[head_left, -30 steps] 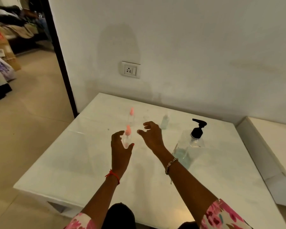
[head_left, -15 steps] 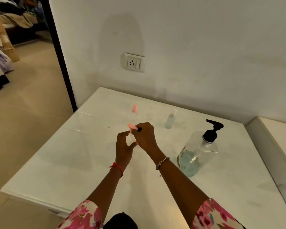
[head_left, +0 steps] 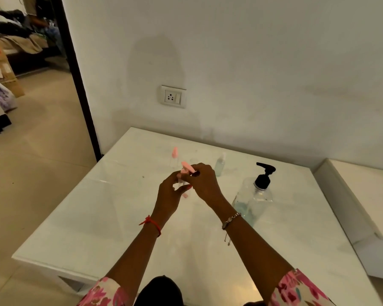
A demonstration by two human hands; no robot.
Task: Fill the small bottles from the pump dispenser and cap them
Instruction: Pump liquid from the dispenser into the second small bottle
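Pink floral sleeves (head_left: 102,292) frame our two hands above the white table (head_left: 97,217): our left hand (head_left: 171,191) grips one small clear bottle (head_left: 180,180), and our right hand (head_left: 205,184) pinches the tilted pink cap (head_left: 187,167) at its top. Just right stands one pump dispenser (head_left: 255,193), clear with a black pump, holding some bluish liquid. Farther back stand two more small bottles, a pink-capped bottle (head_left: 174,155) and a clear-capped bottle (head_left: 220,165)

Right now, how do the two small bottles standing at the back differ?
The left bottle has a pink cap; the right bottle has a clear one. The left bottle looks colourless, perhaps empty; the right bottle looks bluish, perhaps filled. Both stand upright, capped, untouched.
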